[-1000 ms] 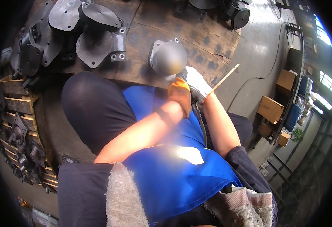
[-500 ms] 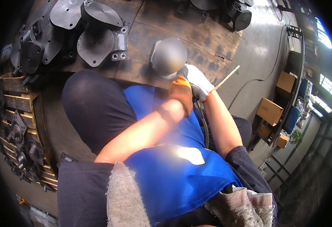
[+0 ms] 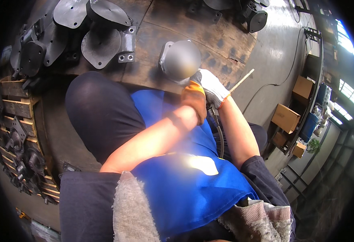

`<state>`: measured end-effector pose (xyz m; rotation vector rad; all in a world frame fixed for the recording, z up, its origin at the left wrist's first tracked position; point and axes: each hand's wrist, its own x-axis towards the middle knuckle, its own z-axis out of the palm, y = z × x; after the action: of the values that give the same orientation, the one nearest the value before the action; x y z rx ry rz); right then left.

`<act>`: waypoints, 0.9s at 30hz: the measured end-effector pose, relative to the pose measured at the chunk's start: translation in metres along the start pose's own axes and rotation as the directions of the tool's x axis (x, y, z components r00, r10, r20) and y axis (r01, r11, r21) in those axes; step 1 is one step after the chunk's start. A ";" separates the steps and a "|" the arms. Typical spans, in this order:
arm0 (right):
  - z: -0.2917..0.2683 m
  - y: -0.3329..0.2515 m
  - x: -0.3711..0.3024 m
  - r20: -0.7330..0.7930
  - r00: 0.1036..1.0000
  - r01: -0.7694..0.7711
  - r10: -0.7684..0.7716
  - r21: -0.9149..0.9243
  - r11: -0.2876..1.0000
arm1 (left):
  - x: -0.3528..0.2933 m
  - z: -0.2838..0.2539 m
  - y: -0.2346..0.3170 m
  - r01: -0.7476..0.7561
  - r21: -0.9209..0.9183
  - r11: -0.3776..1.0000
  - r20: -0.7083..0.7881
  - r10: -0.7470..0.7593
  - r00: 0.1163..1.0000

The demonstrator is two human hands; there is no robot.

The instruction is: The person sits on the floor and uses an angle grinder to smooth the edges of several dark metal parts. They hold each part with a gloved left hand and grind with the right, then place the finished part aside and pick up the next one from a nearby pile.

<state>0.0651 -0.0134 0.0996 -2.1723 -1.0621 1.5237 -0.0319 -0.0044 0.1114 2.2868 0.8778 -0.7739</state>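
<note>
My left hand (image 3: 194, 99), in an orange and brown glove, is closed beside my right hand (image 3: 214, 86), in a white glove with an orange cuff edge. Both wrap round a hand tool whose body they mostly hide. Its dark connector and hose (image 3: 216, 125) show below them, running down against my blue apron. Just beyond my fingers, on the wooden table (image 3: 152, 48), is a round grey metal part (image 3: 181, 60) with a lighter flange edge at its left. Its face looks smeared, and where the tool meets it is hidden.
Several dark metal plates with brackets (image 3: 100, 46) crowd the table's left side. More parts (image 3: 257, 21) stand at the far right. A wooden pallet (image 3: 17, 111) with metal pieces is at my left. Cardboard boxes (image 3: 286, 117) sit on shelving at right, and a cable (image 3: 281, 82) crosses the floor.
Almost nothing differs. Both gloved hands stay together at the round part, and the view has shifted very slightly.
</note>
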 end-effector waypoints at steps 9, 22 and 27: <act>-0.003 -0.003 0.003 0.047 0.998 0.043 -0.036 -0.149 0.988 | 0.001 0.003 -0.003 -0.052 -0.002 0.999 0.040 0.052 0.998; 0.001 -0.009 -0.003 0.056 0.998 -0.048 0.041 0.124 0.991 | 0.002 0.004 0.000 0.005 -0.096 0.995 0.054 0.001 0.999; -0.002 0.000 0.006 0.077 0.995 0.068 -0.061 -0.093 0.993 | 0.015 0.012 -0.002 -0.004 -0.188 0.982 0.071 0.018 0.997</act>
<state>0.0681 -0.0087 0.0958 -2.1351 -1.2413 1.5657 -0.0282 -0.0056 0.0925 2.0841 0.8663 -0.7318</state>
